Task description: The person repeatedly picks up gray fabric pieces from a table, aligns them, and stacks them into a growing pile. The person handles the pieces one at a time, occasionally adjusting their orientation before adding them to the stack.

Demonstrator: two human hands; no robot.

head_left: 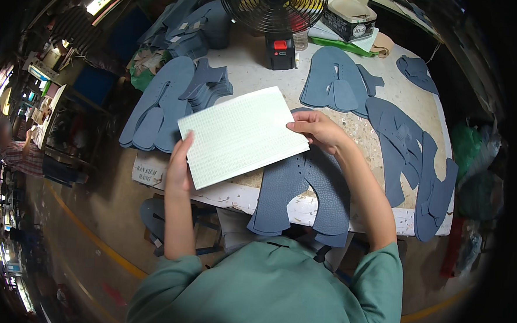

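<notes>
A thin stack of pale sheets covered in rows of small marks is held up at a tilt above the table's near part. My left hand grips its left edge, thumb on top. At its right edge, my right hand pinches the sheets between thumb and fingers. Beneath the sheets lie blue-grey grained leather cut pieces, U-shaped, reaching past the table's near edge and partly hidden. To the left of the sheets rests a pile of similar pieces, with a stack of smaller pieces beside it.
On the white speckled table stands a black fan with a battery base. A box sits behind a tape roll. More leather pieces lie at the far centre and right. Another person is far left.
</notes>
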